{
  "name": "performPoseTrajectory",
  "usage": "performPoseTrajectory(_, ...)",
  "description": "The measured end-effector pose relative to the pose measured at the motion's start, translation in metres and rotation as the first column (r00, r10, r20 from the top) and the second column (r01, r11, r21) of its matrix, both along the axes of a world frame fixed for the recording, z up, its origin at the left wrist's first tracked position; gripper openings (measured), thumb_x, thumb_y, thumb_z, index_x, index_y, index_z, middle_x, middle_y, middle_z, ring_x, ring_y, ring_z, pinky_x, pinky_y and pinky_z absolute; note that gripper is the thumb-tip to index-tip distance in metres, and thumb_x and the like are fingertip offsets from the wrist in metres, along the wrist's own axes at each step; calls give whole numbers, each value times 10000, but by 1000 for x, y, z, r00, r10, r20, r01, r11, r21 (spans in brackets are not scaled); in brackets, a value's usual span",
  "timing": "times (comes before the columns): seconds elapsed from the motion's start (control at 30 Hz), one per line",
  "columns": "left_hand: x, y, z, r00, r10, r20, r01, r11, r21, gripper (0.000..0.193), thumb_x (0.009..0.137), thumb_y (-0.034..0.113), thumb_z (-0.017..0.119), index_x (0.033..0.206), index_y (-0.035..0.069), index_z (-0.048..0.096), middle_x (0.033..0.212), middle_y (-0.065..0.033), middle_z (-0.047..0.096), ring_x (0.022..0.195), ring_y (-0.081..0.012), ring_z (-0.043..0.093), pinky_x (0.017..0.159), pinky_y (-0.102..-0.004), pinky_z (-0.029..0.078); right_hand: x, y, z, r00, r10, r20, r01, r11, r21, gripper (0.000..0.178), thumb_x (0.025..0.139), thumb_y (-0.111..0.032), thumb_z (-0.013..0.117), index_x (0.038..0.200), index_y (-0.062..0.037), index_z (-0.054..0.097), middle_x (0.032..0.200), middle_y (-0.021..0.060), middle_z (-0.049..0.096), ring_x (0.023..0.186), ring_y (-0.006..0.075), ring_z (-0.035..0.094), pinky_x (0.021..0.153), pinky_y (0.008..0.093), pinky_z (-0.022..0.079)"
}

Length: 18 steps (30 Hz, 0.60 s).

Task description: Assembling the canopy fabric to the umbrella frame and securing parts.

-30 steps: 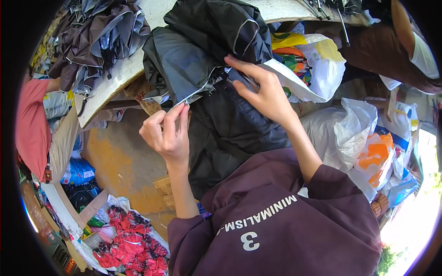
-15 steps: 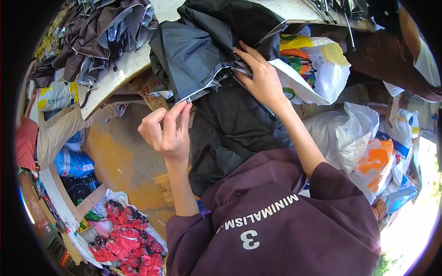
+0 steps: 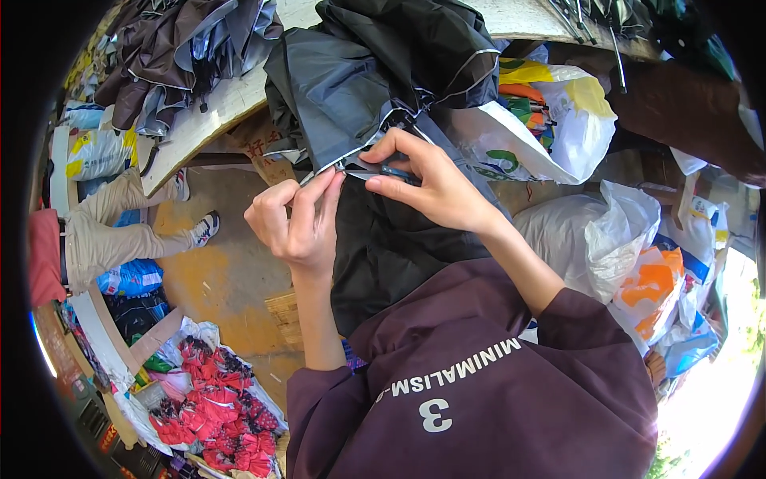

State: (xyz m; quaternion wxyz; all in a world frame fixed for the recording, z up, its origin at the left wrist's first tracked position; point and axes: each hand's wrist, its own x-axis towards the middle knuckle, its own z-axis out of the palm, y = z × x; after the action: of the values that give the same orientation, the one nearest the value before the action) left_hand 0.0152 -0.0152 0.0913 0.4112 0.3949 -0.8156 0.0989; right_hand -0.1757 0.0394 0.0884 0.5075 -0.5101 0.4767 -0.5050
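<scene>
A black umbrella canopy [image 3: 331, 92] with pale edging hangs from the worktable edge towards my lap. My left hand [image 3: 297, 223] is closed, pinching the canopy's lower corner between thumb and fingertips. Small thread snips [image 3: 392, 170] with a dark bluish handle are in my right hand [image 3: 435, 185], its thumb and fingers closed round them. Their blades point left, close beside the pinched corner. What exactly lies between the blades is too small to tell. Black cloth [image 3: 383, 255] covers my lap beneath both hands.
The pale worktable [image 3: 215, 104] carries brown umbrella canopies [image 3: 167, 56] at left and metal umbrella rods [image 3: 578, 20] at right. An open plastic bag [image 3: 586, 136] and stuffed bags [image 3: 566, 231] stand right. Red bundles [image 3: 215, 399] fill a lower-left container. Another person's legs [image 3: 120, 239] reach in from the left.
My right hand has come off the canopy's right side, down and left to the pinched corner, with the snips now showing in it. The other person's leg and shoe show more fully.
</scene>
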Motion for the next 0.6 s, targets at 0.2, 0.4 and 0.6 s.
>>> performPoseTrajectory(0.2, 0, 2, 1, 1000, 3, -20, -3, 1000, 14, 211, 685, 129, 895, 867, 159, 791, 879, 27, 518, 763, -136, 482, 748, -283, 394, -5, -16, 5, 997, 70, -32, -71, 997, -30, 182, 912, -81, 730, 1044, -12, 626, 1108, 70, 681, 953, 146, 610, 832, 260, 467)
performPoseTrajectory(0.4, 0, 0, 0, 1000, 7, -19, -7, 1000, 2, 202, 696, 141, 893, 868, 165, 788, 881, 32, 514, 749, -132, 481, 741, -282, 395, -11, -24, 13, 989, 108, -99, -108, 994, 3, 152, 903, -80, 744, 995, -12, 644, 1063, 64, 702, 935, 137, 615, 815, 253, 462)
performPoseTrajectory(0.6, -1, -1, 3, 1000, 12, -20, -12, 1000, -9, 194, 704, 163, 894, 864, 171, 785, 878, 35, 510, 739, -128, 486, 741, -284, 397, -18, -31, 19, 977, 148, -153, -153, 988, -26, 143, 899, -87, 752, 968, -11, 651, 1041, 60, 708, 913, 127, 616, 785, 237, 457)
